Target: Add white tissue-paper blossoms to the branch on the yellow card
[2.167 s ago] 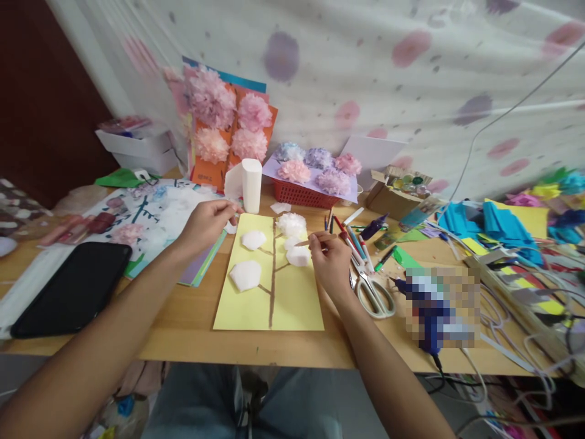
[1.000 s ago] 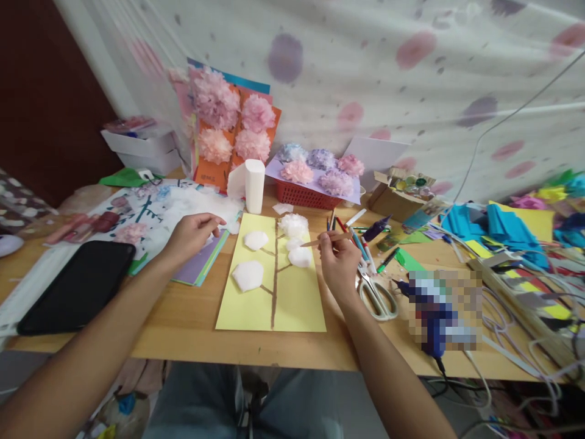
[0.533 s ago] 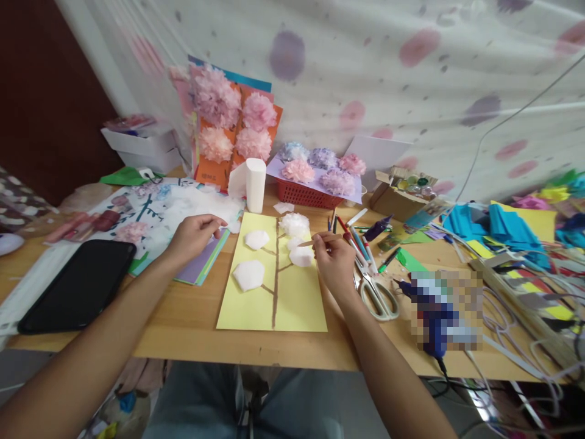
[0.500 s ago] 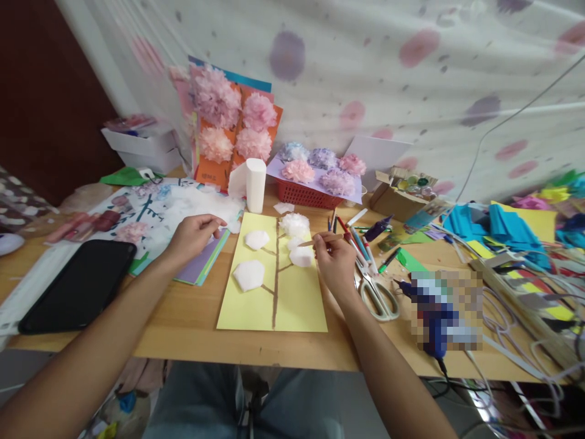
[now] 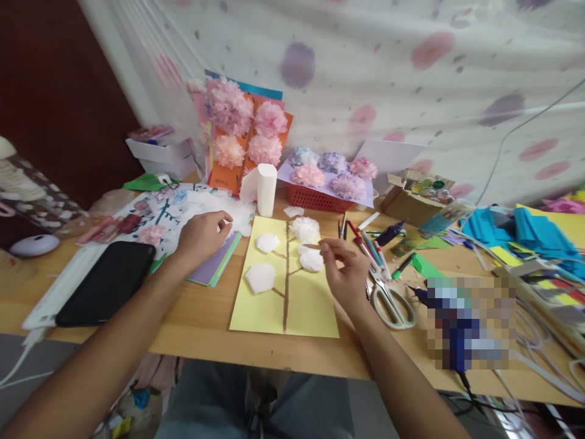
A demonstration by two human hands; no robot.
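A yellow card [image 5: 297,305] with a brown painted branch lies on the wooden table [image 5: 192,329]. White tissue pieces [image 5: 260,277] and a fluffy white tissue flower [image 5: 304,228] are stuck on it. My right hand [image 5: 345,274] hovers over the card's right edge, fingers pinched on a thin brown stick [image 5: 315,246] pointing left at the tissue. My left hand [image 5: 203,235] rests left of the card, fingers curled on white tissue [image 5: 237,213] lying on a painted sheet.
A black tablet [image 5: 107,283] lies at the left. Scissors [image 5: 388,299], markers [image 5: 372,247] and a blurred-out object sit right of the card. A white tissue roll [image 5: 266,189], a red basket [image 5: 320,198] and paper flower cards [image 5: 247,134] stand behind. Blue and yellow paper piles [image 5: 525,228] fill the far right.
The view has shifted, so everything sits further right in the picture. My right hand has lowered slightly toward the card, still pinching the stick. My left hand stays on the tissue.
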